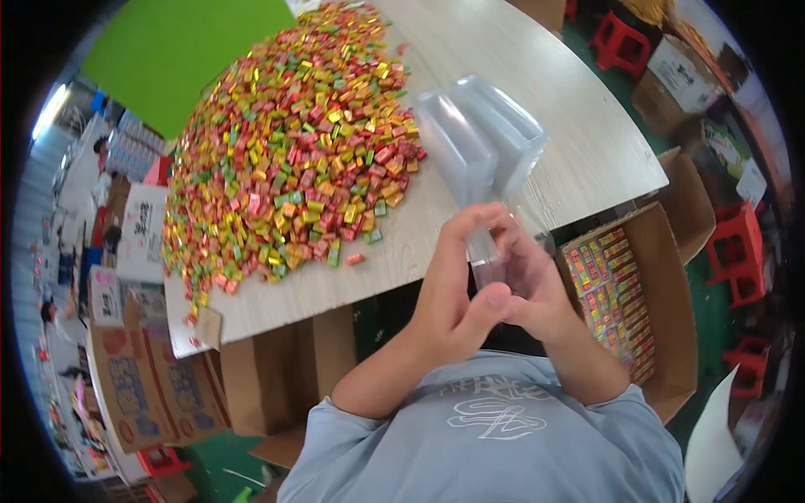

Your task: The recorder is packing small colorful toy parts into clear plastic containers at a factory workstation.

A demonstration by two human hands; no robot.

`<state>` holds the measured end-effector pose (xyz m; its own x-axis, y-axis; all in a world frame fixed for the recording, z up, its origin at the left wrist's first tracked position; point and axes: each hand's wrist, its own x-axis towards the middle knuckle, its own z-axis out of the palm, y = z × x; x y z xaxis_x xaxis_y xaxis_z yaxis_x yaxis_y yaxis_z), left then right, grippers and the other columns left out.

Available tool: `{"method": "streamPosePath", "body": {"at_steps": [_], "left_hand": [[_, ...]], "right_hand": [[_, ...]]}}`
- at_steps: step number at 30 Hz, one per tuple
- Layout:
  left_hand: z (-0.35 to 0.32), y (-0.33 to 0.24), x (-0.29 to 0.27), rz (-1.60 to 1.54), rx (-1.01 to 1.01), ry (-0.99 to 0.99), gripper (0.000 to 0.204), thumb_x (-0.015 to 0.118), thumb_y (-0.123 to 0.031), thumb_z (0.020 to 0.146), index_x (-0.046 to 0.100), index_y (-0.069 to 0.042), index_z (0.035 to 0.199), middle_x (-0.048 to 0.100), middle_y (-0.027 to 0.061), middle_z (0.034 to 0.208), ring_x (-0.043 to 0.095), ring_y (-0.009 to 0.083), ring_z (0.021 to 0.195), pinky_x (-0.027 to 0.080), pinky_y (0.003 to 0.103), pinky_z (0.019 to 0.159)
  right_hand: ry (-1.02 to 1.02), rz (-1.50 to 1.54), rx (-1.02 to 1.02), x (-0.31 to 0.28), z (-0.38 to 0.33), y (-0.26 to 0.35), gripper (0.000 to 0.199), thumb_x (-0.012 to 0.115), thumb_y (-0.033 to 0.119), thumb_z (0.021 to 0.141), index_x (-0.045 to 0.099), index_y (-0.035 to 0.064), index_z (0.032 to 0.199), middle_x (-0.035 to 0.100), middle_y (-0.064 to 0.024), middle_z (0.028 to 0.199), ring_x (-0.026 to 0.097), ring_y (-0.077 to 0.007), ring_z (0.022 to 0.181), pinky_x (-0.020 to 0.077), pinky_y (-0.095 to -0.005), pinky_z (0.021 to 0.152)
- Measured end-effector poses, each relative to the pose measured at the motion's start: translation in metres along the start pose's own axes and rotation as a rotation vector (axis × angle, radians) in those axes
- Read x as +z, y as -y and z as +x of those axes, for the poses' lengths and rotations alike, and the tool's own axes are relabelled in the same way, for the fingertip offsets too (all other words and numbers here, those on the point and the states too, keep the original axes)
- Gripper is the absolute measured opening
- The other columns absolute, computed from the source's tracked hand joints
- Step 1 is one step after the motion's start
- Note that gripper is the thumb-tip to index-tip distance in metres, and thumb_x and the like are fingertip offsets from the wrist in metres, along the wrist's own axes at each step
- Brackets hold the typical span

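Close to my body, at the table's near edge, my left hand [464, 289] and my right hand [535, 281] are closed around a small clear plastic container [485, 258]. My thumbs meet on its near side, and the fingers hide much of it. Just beyond my hands, two stacks of clear plastic containers, a left stack [458, 144] and a right stack [513, 121], stand side by side on the table. To their left spreads a large heap of small wrapped candies [293, 159] in red, yellow, orange and green.
The pale table [579, 117] has a curved far edge. An open carton [671, 310] at my right holds rows of packed candies. Below the near edge stands another open carton [272, 377]. A green panel [189, 63] lies behind the heap; red stools [736, 251] stand at the right.
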<state>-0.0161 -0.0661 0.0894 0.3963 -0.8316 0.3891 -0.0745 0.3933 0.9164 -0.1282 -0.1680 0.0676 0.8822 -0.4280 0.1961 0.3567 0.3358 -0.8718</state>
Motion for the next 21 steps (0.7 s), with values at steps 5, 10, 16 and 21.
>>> {"method": "streamPosePath", "body": {"at_steps": [5,10,16,21], "left_hand": [[-0.023,0.006,-0.013,-0.092,-0.062,-0.054,0.082,0.055,-0.050,0.102,0.020,0.000,0.156,0.052,0.0241,0.139,0.058,0.0194,0.107,0.050,0.032,0.092],[-0.035,0.013,-0.018,-0.191,-0.006,-0.095,0.069,0.055,-0.038,0.104,0.026,0.000,0.154,0.055,0.0171,0.128,0.058,0.0232,0.115,0.047,0.037,0.101],[-0.034,0.015,-0.018,-0.264,0.036,-0.120,0.078,0.057,-0.047,0.104,0.024,0.001,0.156,0.053,0.0158,0.129,0.059,0.0218,0.112,0.049,0.035,0.096],[-0.032,0.016,-0.020,-0.246,-0.007,-0.106,0.077,0.056,-0.047,0.104,0.025,0.001,0.155,0.054,0.0163,0.128,0.060,0.0211,0.113,0.050,0.034,0.096]], "right_hand": [[-0.021,-0.003,0.013,0.022,-0.003,-0.021,0.050,0.084,0.012,0.085,0.052,0.0057,0.123,0.050,-0.0016,0.115,0.054,-0.0110,0.100,0.0487,-0.0276,0.083],[0.020,-0.059,0.107,0.019,-0.006,-0.034,0.050,0.081,0.021,0.087,0.054,0.0019,0.125,0.062,-0.0041,0.115,0.061,-0.0118,0.099,0.0514,-0.0283,0.084],[0.038,-0.092,0.116,0.018,-0.003,-0.036,0.058,0.080,0.029,0.088,0.055,-0.0027,0.129,0.067,-0.0071,0.118,0.064,-0.0146,0.107,0.0515,-0.0311,0.094],[0.073,-0.078,0.086,0.011,-0.001,-0.038,0.060,0.081,0.032,0.088,0.055,-0.0033,0.130,0.067,-0.0086,0.120,0.064,-0.0163,0.110,0.0515,-0.0326,0.096]]}}
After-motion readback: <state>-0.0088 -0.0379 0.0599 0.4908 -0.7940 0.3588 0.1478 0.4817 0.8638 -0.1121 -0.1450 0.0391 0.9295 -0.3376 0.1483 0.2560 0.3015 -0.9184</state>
